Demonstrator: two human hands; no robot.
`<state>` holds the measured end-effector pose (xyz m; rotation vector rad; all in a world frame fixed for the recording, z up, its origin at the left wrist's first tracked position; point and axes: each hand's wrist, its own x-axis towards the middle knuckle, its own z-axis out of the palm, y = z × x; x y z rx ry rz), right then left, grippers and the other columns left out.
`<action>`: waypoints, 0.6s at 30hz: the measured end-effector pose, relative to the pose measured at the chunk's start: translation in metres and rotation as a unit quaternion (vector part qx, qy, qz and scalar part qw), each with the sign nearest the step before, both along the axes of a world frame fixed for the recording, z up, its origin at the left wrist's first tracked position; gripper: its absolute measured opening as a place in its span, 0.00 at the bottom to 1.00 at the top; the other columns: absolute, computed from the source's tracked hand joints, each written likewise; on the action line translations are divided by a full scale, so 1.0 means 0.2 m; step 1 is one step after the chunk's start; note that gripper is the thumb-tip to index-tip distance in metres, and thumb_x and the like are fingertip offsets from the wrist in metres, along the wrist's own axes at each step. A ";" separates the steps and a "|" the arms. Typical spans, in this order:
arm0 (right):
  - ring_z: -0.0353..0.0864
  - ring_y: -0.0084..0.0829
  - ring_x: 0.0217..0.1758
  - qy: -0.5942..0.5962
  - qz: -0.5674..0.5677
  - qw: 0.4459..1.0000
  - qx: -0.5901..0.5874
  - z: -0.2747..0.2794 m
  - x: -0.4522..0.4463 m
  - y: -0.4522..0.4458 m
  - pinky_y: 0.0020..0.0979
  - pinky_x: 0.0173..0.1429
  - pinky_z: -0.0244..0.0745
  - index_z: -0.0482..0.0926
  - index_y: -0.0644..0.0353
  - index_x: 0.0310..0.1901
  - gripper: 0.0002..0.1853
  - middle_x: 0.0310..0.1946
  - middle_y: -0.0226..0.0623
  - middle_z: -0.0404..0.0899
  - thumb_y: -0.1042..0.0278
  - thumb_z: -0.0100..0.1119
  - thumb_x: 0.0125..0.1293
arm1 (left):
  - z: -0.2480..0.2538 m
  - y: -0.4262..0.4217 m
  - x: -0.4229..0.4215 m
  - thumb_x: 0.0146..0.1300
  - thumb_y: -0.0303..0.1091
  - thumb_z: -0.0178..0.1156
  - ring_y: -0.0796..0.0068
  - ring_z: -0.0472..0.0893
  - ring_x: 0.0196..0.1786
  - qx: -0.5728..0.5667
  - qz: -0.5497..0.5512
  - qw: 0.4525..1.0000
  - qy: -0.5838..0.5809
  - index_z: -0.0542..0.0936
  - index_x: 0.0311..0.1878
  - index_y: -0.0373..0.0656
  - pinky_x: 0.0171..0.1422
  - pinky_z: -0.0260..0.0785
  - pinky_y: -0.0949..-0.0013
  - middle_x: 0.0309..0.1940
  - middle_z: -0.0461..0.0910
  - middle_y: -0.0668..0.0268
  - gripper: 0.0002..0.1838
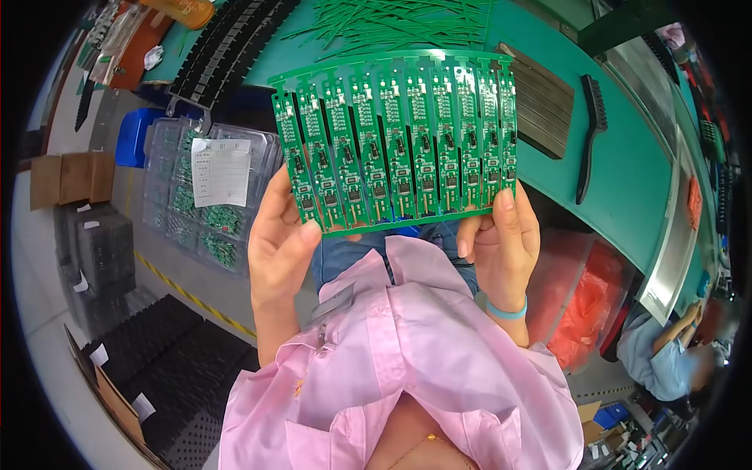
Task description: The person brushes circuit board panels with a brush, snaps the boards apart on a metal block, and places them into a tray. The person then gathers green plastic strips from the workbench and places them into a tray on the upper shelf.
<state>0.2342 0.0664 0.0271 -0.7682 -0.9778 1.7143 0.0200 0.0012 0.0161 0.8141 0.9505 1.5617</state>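
A green circuit board panel [401,157], made up of several narrow strips joined by rails, is held up in front of the body with its component side showing. My left hand [283,243] grips its lower left corner, the thumb on the front face. At the lower right corner my right hand [505,243] holds the edge, thumb on the front and fingers curled below and behind. Behind the panel's top edge lies a pile of thin green strips [392,25] on the green table.
On the green table [627,157] are a black brush [591,137], a grooved board [535,102] and black racks [227,55]. Left of it stand a compartment box with a paper label [222,172] and a blue bin [135,137]. A co-worker [658,356] sits at the far right.
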 end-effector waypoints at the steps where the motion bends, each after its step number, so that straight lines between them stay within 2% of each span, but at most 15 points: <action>1: 0.72 0.21 0.19 -0.001 -0.003 1.000 -0.003 0.00 0.00 0.00 0.18 0.21 0.59 0.65 0.65 0.57 0.17 0.34 0.37 0.77 0.62 0.37 0.75 | 0.00 0.00 0.00 0.58 0.31 0.56 0.61 0.80 0.40 0.001 0.003 1.000 -0.005 0.54 0.70 0.40 0.37 0.74 0.62 0.53 0.74 0.51 0.37; 9: 0.72 0.22 0.19 0.011 0.013 1.000 -0.007 -0.04 0.01 0.00 0.19 0.19 0.59 0.64 0.65 0.58 0.17 0.30 0.38 0.77 0.62 0.37 0.75 | 0.03 -0.02 0.03 0.54 0.23 0.55 0.60 0.80 0.42 0.003 0.023 0.999 -0.046 0.55 0.69 0.40 0.35 0.76 0.61 0.54 0.74 0.50 0.37; 18: 0.72 0.23 0.19 -0.024 -0.007 1.000 -0.013 -0.02 -0.02 -0.02 0.19 0.19 0.60 0.63 0.65 0.60 0.19 0.28 0.37 0.77 0.62 0.37 0.75 | 0.02 -0.04 0.02 0.52 0.21 0.55 0.60 0.80 0.42 0.034 0.027 0.998 -0.040 0.57 0.69 0.41 0.35 0.77 0.61 0.55 0.74 0.50 0.38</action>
